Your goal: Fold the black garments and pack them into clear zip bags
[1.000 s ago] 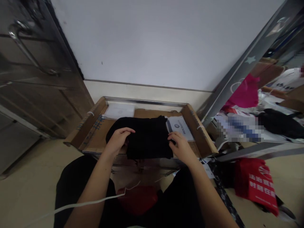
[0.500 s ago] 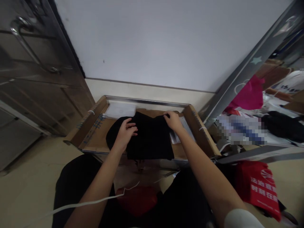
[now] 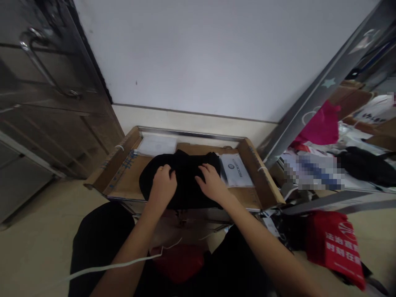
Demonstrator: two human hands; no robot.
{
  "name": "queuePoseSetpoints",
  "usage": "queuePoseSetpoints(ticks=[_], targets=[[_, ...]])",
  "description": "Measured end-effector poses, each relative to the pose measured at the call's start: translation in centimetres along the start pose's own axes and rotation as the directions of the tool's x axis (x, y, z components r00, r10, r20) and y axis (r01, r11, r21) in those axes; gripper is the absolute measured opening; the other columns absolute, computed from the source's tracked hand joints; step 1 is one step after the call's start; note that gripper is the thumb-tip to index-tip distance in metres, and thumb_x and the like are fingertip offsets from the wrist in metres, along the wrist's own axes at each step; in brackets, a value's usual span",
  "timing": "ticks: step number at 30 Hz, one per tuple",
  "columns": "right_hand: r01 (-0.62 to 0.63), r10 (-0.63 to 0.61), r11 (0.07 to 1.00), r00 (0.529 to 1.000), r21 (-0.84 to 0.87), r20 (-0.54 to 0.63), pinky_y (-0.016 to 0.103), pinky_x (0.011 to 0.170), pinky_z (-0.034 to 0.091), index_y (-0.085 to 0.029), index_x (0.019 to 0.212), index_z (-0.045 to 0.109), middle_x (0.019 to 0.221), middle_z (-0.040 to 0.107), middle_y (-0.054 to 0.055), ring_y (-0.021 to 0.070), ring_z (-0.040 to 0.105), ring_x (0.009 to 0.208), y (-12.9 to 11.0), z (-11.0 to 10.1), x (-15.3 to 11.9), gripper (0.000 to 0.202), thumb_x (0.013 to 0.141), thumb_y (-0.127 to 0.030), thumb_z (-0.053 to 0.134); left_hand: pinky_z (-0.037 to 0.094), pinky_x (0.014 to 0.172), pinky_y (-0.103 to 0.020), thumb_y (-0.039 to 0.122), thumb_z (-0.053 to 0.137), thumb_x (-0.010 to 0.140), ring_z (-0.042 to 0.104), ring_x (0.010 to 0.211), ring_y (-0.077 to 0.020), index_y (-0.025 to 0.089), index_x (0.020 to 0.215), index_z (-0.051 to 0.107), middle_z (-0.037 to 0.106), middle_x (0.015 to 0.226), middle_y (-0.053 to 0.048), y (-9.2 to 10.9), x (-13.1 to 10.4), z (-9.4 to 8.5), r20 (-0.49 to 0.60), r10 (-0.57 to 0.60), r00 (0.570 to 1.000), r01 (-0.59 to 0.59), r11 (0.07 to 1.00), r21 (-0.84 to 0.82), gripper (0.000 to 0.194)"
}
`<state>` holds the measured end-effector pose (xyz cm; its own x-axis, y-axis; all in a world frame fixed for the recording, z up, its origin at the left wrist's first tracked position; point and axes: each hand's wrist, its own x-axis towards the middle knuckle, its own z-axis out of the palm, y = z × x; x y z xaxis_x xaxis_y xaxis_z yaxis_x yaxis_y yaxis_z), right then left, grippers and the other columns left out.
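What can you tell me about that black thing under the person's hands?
The black cloth looks soft, plain and matte, with a rounded left end and an uneven far edge. It lies spread on the cardboard-lined tray, reaching the near edge, beside a white printed packet on the right. The left hand and right hand both rest on it. Any seams are too dark to make out.

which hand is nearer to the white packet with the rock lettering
Right. The right hand is at the black cloth, just left of the white packet; the left hand is farther left, across the cloth.
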<state>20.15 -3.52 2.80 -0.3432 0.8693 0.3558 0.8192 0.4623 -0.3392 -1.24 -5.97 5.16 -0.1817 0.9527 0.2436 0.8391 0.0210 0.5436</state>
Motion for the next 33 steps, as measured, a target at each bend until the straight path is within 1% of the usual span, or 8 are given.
queuePoseSetpoints(ticks=[5, 11, 14, 17, 19, 22, 27, 33], targets=[[0.063, -0.057, 0.998, 0.984, -0.029, 0.17, 0.051, 0.123, 0.031, -0.009, 0.148, 0.048, 0.159, 0.04, 0.021, 0.0331, 0.031, 0.152, 2.5, 0.7, -1.9, 0.061, 0.097, -0.043, 0.054, 0.05, 0.08, -0.035, 0.032, 0.05, 0.088, 0.069, 0.097, -0.0307, 0.02, 0.083, 0.064, 0.072, 0.091, -0.014, -4.3, 2.0, -3.3, 0.012, -0.259, 0.966, 0.259, 0.966, 0.0, 0.019], [0.056, -0.053, 0.998, 0.985, -0.01, 0.165, 0.051, 0.123, 0.029, -0.013, 0.152, 0.045, 0.162, 0.035, 0.018, 0.0317, 0.028, 0.153, 3.1, 0.8, -2.1, 0.067, 0.095, -0.046, 0.057, 0.054, 0.063, -0.034, 0.034, 0.062, 0.077, 0.073, 0.076, -0.0311, 0.016, 0.09, 0.065, 0.073, 0.083, -0.014, -8.5, 2.4, -4.6, 0.352, -0.439, 0.826, 0.457, 0.889, 0.037, 0.022], [0.033, -0.041, 0.998, 0.987, 0.055, 0.157, 0.05, 0.123, 0.031, -0.014, 0.151, 0.047, 0.162, 0.037, 0.017, 0.0312, 0.031, 0.152, 3.0, 0.4, -1.8, 0.069, 0.09, -0.043, 0.062, 0.057, 0.074, -0.041, 0.028, 0.067, 0.072, 0.072, 0.089, -0.0351, 0.011, 0.115, 0.06, 0.072, 0.1, -0.019, -8.1, 1.6, -4.9, 0.26, -0.404, 0.877, 0.384, 0.915, 0.124, 0.046], [-0.006, -0.005, 0.993, 0.995, 0.116, 0.096, 0.049, 0.12, 0.035, -0.016, 0.144, 0.055, 0.156, 0.047, 0.015, 0.0291, 0.042, 0.145, 3.1, -0.6, -0.5, 0.059, 0.088, -0.034, 0.061, 0.052, 0.098, -0.05, 0.02, 0.064, 0.074, 0.061, 0.12, -0.0391, 0.009, 0.137, 0.049, 0.06, 0.128, -0.025, -6.2, 1.1, -5.0, -0.033, -0.133, 0.991, 0.137, 0.97, 0.2, 0.066], [-0.034, 0.031, 0.994, 0.999, 0.103, 0.027, 0.049, 0.12, 0.035, -0.016, 0.14, 0.059, 0.151, 0.052, 0.014, 0.0285, 0.046, 0.141, 3.4, -1.1, 0.9, 0.052, 0.09, -0.033, 0.057, 0.044, 0.11, -0.049, 0.017, 0.057, 0.079, 0.052, 0.133, -0.0349, 0.015, 0.141, 0.049, 0.055, 0.139, -0.02, -4.9, 1.1, -4.5, -0.115, 0.123, 0.986, -0.101, 0.978, 0.18, 0.063], [-0.08, 0.08, 0.997, 0.997, 0.007, 0.009, 0.049, 0.122, 0.029, -0.012, 0.139, 0.059, 0.152, 0.051, 0.016, 0.0301, 0.042, 0.144, 4.2, -1.1, 3.4, 0.051, 0.095, -0.038, 0.051, 0.035, 0.119, -0.049, 0.021, 0.05, 0.088, 0.045, 0.14, -0.0303, 0.022, 0.136, 0.058, 0.053, 0.147, -0.012, -4.2, 1.4, -2.6, -0.041, 0.327, 0.944, -0.319, 0.938, 0.138, 0.049], [-0.17, 0.202, 0.967, 0.965, -0.189, 0.165, 0.048, 0.123, 0.025, -0.001, 0.147, 0.048, 0.158, 0.039, 0.024, 0.0343, 0.028, 0.152, 5.7, 0.7, 5.3, 0.063, 0.1, -0.044, 0.042, 0.026, 0.12, -0.063, 0.033, 0.048, 0.092, 0.034, 0.148, -0.035, 0.015, 0.148, 0.048, 0.044, 0.157, -0.015, -5.9, 1.6, 0.7, 0.106, 0.147, 0.984, -0.165, 0.967, 0.196, 0.059], [-0.155, 0.202, 0.933, 0.973, -0.324, 0.116, 0.048, 0.125, 0.018, 0.007, 0.15, 0.039, 0.162, 0.03, 0.026, 0.0375, 0.017, 0.155, 5.9, 2.9, 4.3, 0.072, 0.102, -0.046, 0.033, 0.025, 0.121, -0.062, 0.022, 0.039, 0.089, 0.029, 0.151, -0.0321, 0.011, 0.148, 0.047, 0.034, 0.163, -0.014, -7.3, 2.0, 1.4, 0.175, 0.073, 0.982, -0.119, 0.956, 0.269, 0.061]])
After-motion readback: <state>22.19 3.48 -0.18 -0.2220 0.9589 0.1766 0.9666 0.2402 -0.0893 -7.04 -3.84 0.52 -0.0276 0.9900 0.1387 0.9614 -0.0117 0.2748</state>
